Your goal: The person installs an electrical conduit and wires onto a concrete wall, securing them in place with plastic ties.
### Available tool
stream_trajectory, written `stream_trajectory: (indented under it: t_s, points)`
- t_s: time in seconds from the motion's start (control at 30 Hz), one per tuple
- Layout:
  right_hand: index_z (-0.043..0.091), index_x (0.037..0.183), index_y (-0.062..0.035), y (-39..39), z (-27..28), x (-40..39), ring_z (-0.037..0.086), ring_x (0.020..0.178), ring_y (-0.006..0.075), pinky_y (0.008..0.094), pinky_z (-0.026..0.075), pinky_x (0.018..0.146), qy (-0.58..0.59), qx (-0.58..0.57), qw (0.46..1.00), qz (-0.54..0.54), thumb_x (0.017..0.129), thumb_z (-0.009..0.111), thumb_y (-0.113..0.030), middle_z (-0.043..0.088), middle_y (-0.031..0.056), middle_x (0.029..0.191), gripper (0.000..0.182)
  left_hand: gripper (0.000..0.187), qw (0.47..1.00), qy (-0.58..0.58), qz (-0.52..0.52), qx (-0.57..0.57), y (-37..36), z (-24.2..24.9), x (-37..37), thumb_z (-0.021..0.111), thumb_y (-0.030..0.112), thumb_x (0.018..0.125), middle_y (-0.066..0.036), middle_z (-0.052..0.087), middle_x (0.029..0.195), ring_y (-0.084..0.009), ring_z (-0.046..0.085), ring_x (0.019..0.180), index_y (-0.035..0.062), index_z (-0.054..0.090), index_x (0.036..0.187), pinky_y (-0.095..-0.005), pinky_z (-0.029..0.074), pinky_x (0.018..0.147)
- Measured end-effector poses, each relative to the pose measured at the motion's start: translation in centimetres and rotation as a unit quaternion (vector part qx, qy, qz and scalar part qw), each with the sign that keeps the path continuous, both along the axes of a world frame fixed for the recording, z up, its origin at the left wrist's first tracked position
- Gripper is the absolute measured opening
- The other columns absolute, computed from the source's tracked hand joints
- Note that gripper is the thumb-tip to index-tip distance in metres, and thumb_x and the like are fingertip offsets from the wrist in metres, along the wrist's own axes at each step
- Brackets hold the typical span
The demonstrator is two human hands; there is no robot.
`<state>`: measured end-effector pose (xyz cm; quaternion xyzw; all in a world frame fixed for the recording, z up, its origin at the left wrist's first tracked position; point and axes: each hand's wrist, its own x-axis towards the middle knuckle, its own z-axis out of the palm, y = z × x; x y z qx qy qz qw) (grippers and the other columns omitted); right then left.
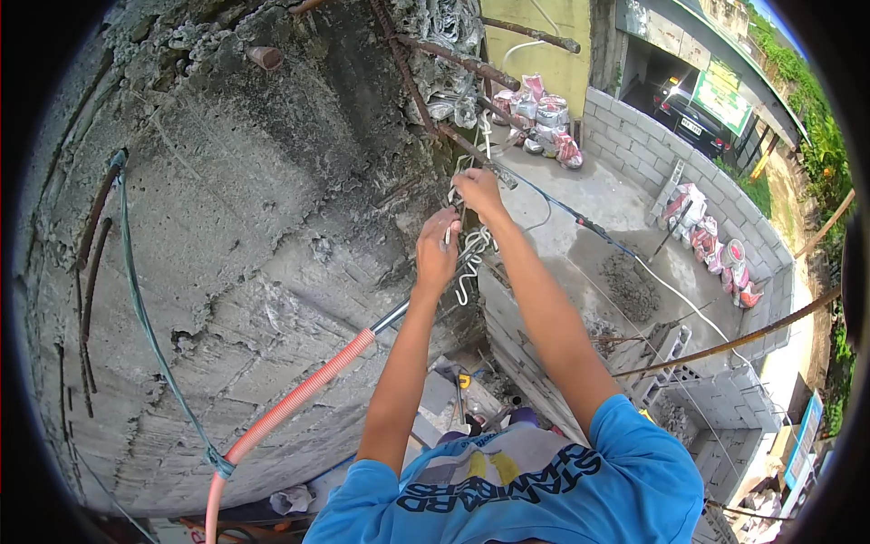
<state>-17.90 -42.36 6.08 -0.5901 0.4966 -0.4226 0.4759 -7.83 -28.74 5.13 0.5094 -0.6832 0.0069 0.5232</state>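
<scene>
Both hands are close together at the edge of the rough concrete wall (pixel 272 181), near rusty rebar (pixel 458 140). My left hand (pixel 438 247) has its fingers closed round part of a white cord; a short piece shows between them. Just above and to the right, my right hand (pixel 478 192) pinches thin cord or wire beside the rebar; the exact strand is too small to tell. A tangled bundle of white cord (pixel 473 258) hangs just below the hands. An orange corrugated tube (pixel 299 394) with a grey cable leaving its top runs up towards my left forearm.
Rusty rebar ends stick out at the top and left. A blue-green cord (pixel 136 290) is tied to the tube. Far below lie filled sacks (pixel 544 118), a block wall (pixel 671 145), a cement pile (pixel 630 283) and a parked car (pixel 689 113). A long cable crosses the right side.
</scene>
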Motion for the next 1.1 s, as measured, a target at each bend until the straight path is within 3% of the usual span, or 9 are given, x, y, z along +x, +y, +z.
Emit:
stream_trajectory:
  t_s: [0.03,0.13,0.3,0.5,0.6,0.8,0.93,1.03,1.1]
  points:
    - [0.062,0.104,-0.0017,1.0,1.8,-0.3,0.067,0.085,0.0263,0.0408,0.051,0.077,-0.161,0.021,0.984,0.066,0.088,0.056,-0.025,0.069,0.0139,0.098,0.029,0.023,1.000,-0.002,-0.005,0.011,0.7,0.5,-0.1,0.054,0.019,0.094,-0.016,0.065,0.109,-0.0328,0.061,0.103,0.0003,0.065,0.100,-0.0393,0.046,0.091]
    - [0.054,0.115,0.0013,0.7,2.7,-0.4,0.066,0.091,0.0280,0.0360,0.053,0.081,-0.389,-0.030,0.906,0.165,0.092,0.053,-0.022,0.067,0.0167,0.104,0.033,0.018,1.000,-0.012,0.001,-0.006,2.5,0.9,-0.2,0.056,0.014,0.092,-0.016,0.066,0.109,-0.0323,0.062,0.102,0.0002,0.065,0.099,-0.0390,0.048,0.090]
    - [0.055,0.109,0.0068,1.6,3.7,-6.2,0.068,0.079,0.0221,0.0296,0.056,0.071,-0.201,-0.076,0.952,0.217,0.089,0.054,-0.010,0.067,0.0192,0.092,0.026,0.011,1.000,-0.006,-0.010,0.002,5.7,-0.7,0.6,0.061,0.006,0.086,-0.016,0.065,0.110,-0.0341,0.063,0.101,-0.0009,0.064,0.094,-0.0393,0.050,0.087]
    - [0.057,0.106,0.0018,5.3,-2.1,-8.5,0.063,0.075,0.0144,0.0272,0.052,0.067,-0.093,-0.155,0.979,-0.094,0.078,0.057,0.006,0.065,0.0092,0.088,0.029,0.019,0.989,-0.100,-0.066,-0.082,7.6,0.6,-0.3,0.069,0.003,0.074,-0.012,0.066,0.110,-0.0301,0.063,0.102,0.0045,0.066,0.093,-0.0395,0.051,0.086]
    - [0.056,0.113,0.0001,8.6,-5.8,-8.6,0.062,0.083,0.0136,0.0268,0.051,0.072,-0.056,-0.260,0.962,-0.052,0.073,0.059,0.008,0.065,0.0084,0.099,0.040,0.026,0.976,-0.171,-0.094,-0.094,9.3,1.1,-2.4,0.071,0.000,0.067,-0.009,0.066,0.111,-0.0268,0.064,0.102,0.0071,0.068,0.091,-0.0378,0.052,0.086]
    - [0.051,0.127,-0.0042,9.5,-8.6,-9.0,0.062,0.092,0.0174,0.0276,0.048,0.080,-0.154,-0.222,0.963,0.007,0.085,0.051,-0.003,0.063,0.0088,0.112,0.042,0.032,0.967,-0.214,-0.101,-0.098,7.3,2.4,-7.6,0.072,0.008,0.066,-0.004,0.066,0.110,-0.0238,0.062,0.104,0.0127,0.068,0.098,-0.0366,0.050,0.087]
    - [0.056,0.106,-0.0008,4.9,-14.6,-7.4,0.063,0.090,0.0200,0.0303,0.050,0.077,-0.432,-0.084,0.897,0.028,0.097,0.044,-0.022,0.063,0.0108,0.097,0.026,0.032,0.975,-0.118,-0.185,-0.039,3.5,2.9,-9.6,0.070,0.008,0.074,-0.009,0.065,0.111,-0.0306,0.060,0.104,0.0074,0.065,0.106,-0.0402,0.048,0.088]
    - [0.052,0.094,-0.0025,5.5,-9.8,-7.7,0.064,0.077,0.0227,0.0343,0.053,0.070,-0.420,-0.001,0.905,-0.068,0.101,0.036,-0.025,0.061,0.0106,0.084,0.028,0.040,0.995,-0.008,-0.093,0.024,-0.4,2.4,-8.1,0.062,0.008,0.083,-0.018,0.060,0.118,-0.0366,0.058,0.107,0.0010,0.055,0.121,-0.0411,0.046,0.092]
    - [0.050,0.093,-0.0034,4.3,-8.5,-7.6,0.063,0.073,0.0234,0.0358,0.053,0.067,-0.409,0.066,0.906,-0.091,0.101,0.035,-0.024,0.059,0.0098,0.079,0.027,0.041,0.985,0.057,-0.057,0.154,-4.7,-1.2,-5.3,0.052,0.010,0.089,-0.022,0.057,0.121,-0.0317,0.057,0.112,-0.0031,0.047,0.128,-0.0377,0.043,0.096]
